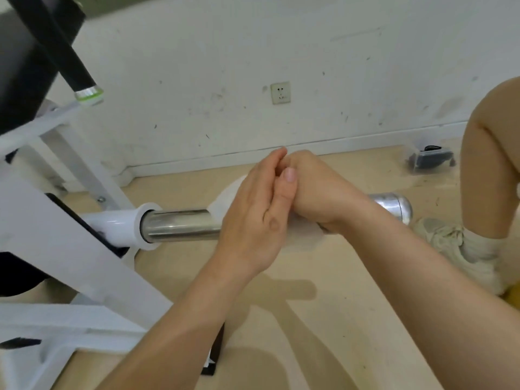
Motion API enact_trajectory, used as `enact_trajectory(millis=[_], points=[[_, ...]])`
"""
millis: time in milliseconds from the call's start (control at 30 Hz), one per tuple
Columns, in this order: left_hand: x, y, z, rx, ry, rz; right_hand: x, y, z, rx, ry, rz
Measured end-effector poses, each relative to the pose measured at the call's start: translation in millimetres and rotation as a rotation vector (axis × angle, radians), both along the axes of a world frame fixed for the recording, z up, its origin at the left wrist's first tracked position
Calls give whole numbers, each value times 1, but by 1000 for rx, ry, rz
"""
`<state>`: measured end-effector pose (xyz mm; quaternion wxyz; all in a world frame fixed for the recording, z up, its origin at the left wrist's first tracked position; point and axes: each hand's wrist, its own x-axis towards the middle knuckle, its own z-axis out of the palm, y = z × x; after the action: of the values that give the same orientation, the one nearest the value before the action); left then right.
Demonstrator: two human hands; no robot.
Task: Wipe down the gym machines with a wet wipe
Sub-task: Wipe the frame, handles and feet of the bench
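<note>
A chrome weight peg (180,225) sticks out to the right from the white frame (70,249) of a gym machine; its rounded end (394,209) shows past my hands. A white wet wipe (228,197) is wrapped around the middle of the peg. My right hand (318,190) is closed over the wipe and the peg from above. My left hand (253,220) lies against it from the near side, fingers pressed to the right hand and over the wipe. Most of the wipe is hidden under both hands.
A black handle with a green-and-chrome end (84,88) hangs at the upper left. A scuffed white wall with a socket (280,92) stands behind. My right knee (495,153) and shoe (450,243) are at the right, a small dark box (430,160) by the skirting.
</note>
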<state>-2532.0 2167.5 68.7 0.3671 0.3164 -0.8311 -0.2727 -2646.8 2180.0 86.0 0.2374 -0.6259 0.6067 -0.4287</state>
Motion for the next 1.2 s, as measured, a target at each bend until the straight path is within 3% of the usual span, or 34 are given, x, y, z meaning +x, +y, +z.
enact_trajectory(millis=[133, 200, 233, 300, 433, 600, 733, 800, 967, 1100, 1200], points=[[10, -17, -2, -32, -279, 65, -4, -12, -2, 102, -178, -104], [25, -23, -10, -319, -540, 170, -1, -15, -2, 50, -199, -205], [40, -29, -14, -460, -654, 231, 5, -19, -1, 5, -139, -246], [58, -41, -21, -522, -733, 245, 8, -14, 1, -47, 210, -287], [94, -72, -12, -466, -745, 291, 43, -16, -2, 71, 696, -148], [92, -85, 1, -80, -599, 343, 56, -15, -17, -158, 960, -217], [98, -92, 19, 193, -206, 283, 55, -15, -22, -168, 1060, -279], [100, -93, 16, 142, -129, 339, 57, -14, -21, -128, 1106, -309], [81, -84, -13, -361, -504, 486, 58, -15, -24, -234, 987, -330], [71, -65, -24, -453, -500, 579, 59, -15, -27, -262, 911, -341], [55, -47, -29, -493, -472, 436, 56, -17, -28, -292, 722, -408]])
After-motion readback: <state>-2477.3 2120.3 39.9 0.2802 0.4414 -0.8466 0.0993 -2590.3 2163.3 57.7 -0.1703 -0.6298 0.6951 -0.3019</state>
